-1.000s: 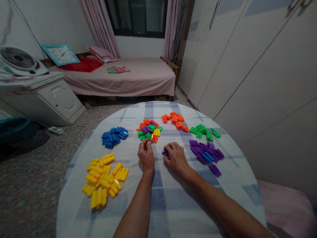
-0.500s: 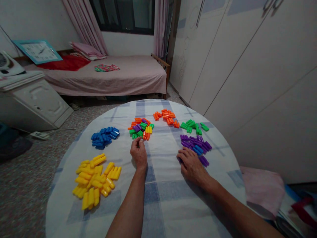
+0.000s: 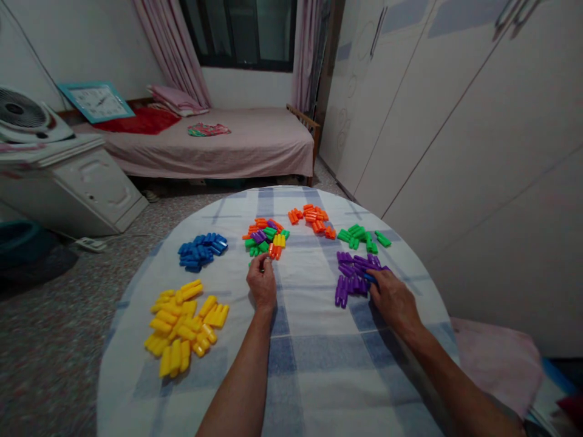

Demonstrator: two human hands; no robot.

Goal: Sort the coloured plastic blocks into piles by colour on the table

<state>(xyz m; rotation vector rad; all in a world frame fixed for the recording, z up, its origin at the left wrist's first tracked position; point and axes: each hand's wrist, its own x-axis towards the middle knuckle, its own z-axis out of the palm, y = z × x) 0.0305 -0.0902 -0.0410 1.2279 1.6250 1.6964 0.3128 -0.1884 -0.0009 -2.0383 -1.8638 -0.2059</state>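
On a round table with a blue-checked cloth (image 3: 300,370) lie piles of small plastic pieces sorted by colour. My left hand (image 3: 262,283) rests at the near edge of the mixed pile (image 3: 266,235), fingers pinched on a small piece I cannot make out. My right hand (image 3: 394,297) sits at the right side of the purple pile (image 3: 354,272), its fingertips closed on a blue piece (image 3: 370,278) lying among the purple ones. The yellow pile (image 3: 184,325) lies near left, the blue pile (image 3: 200,251) further back, with orange (image 3: 312,218) and green (image 3: 362,237) at the far side.
White wardrobe doors (image 3: 455,121) run along the right. A bed with a pink cover (image 3: 218,145) stands behind the table under a window. A white cabinet (image 3: 86,182) with a fan (image 3: 22,112) is on the left. A pink cushion (image 3: 496,358) lies near right.
My right hand carried a purple piece from the table's middle to the purple pile and now touches a blue piece there. My left hand stayed by the mixed pile. The view shifted.
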